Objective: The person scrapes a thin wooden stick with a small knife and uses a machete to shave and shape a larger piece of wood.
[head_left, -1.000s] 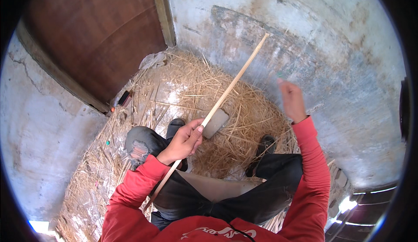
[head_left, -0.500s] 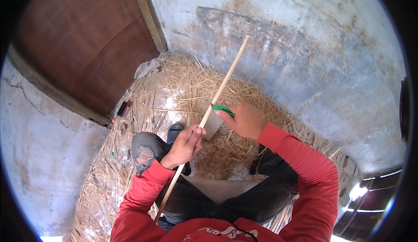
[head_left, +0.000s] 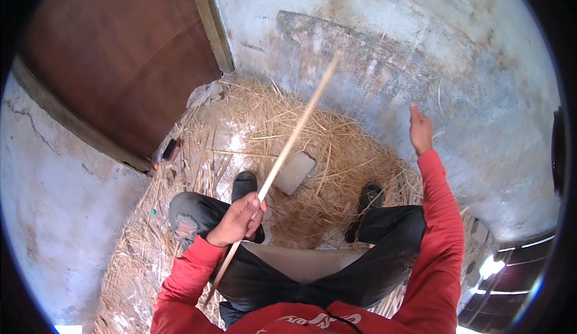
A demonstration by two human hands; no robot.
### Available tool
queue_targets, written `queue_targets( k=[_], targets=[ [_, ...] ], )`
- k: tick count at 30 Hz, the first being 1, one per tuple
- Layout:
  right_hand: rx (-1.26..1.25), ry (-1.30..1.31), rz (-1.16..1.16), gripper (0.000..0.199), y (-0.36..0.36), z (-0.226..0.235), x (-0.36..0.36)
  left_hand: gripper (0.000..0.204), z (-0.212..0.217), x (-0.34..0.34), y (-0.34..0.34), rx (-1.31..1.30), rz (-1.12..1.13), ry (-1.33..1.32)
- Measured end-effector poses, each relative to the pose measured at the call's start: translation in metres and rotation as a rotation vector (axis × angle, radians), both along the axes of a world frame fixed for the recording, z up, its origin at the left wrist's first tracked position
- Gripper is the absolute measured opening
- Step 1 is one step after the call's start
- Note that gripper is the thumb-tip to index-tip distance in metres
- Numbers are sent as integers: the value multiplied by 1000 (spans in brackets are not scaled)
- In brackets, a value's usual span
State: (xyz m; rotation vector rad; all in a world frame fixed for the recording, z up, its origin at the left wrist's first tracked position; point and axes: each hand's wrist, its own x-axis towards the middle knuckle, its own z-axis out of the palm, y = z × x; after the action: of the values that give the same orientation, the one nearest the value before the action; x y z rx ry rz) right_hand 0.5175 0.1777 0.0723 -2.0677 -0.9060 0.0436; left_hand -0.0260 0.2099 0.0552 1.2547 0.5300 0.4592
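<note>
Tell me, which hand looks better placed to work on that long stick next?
Probably the right hand: it is raised and empty, apart from the stick. The left hand is already closed around the stick's lower part, steadying it over the straw.

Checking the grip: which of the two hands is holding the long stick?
The left hand, closed around the long stick above the left knee. The right hand is raised, open and empty.

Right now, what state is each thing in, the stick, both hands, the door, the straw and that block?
Stick: held, tilted up toward the wall.
Left hand: closed on the stick.
Right hand: raised, empty.
Door: shut.
Straw: scattered loose over the floor.
Grey block: lying flat on the straw.
</note>
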Motion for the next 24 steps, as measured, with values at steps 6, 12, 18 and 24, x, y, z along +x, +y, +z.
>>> queue_targets(
  k=[6, 12, 18, 24],
  targets=[
    [82, 19, 504, 50, 5, 59, -136, 47, 24, 38, 13, -143, 77, -107],
    [-185, -52, 873, 55, -12, 75, -231, 52, 31, 63, 4, -175, 95, -144],
    [-295, -94, 1003, 57, -18, 50, -255, 50, 21, 69, 3, -156, 96, -141],
    [-301, -229, 952, 59, -7, 42, -254, 49, 13, 59, 5, -226, 123, -114]
  ],
)
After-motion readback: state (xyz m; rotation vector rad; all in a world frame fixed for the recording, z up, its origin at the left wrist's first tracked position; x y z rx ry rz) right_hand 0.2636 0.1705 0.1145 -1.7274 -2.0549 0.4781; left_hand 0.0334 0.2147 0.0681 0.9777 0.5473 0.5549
